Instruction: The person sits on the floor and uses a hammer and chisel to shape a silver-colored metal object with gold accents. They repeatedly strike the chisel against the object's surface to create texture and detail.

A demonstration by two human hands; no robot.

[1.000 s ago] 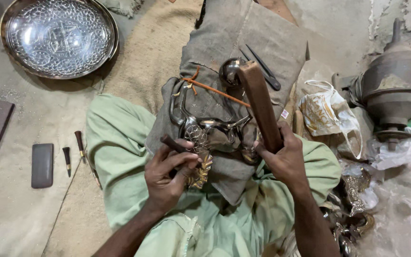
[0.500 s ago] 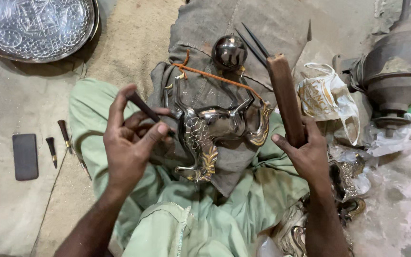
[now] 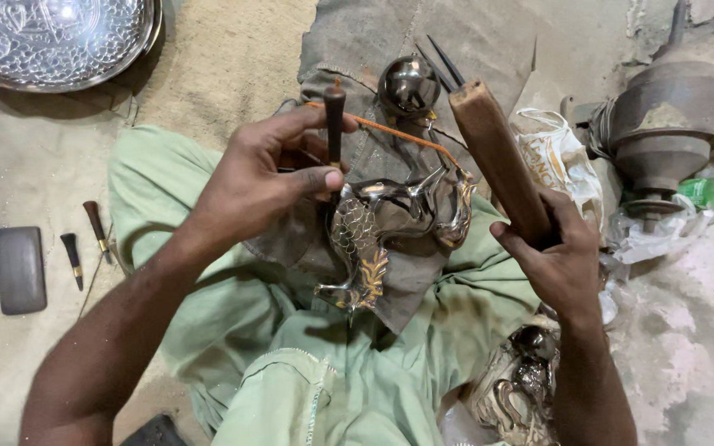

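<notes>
Head view: left hand grips a punch over the part-scaled metal fish; right hand clutches a wooden mallet, much left plain.

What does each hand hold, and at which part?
Left hand: small chisel, pinched at mid-shaft. Right hand: wooden mallet, gripped at its lower end.

Single head-worn view, steeply downward, close above lap and floor

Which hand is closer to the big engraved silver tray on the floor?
Left. The left hand, holding a chisel over the metal figure, sits below and right of the tray. The right hand, gripping the wooden mallet, is far across the lap.
</notes>
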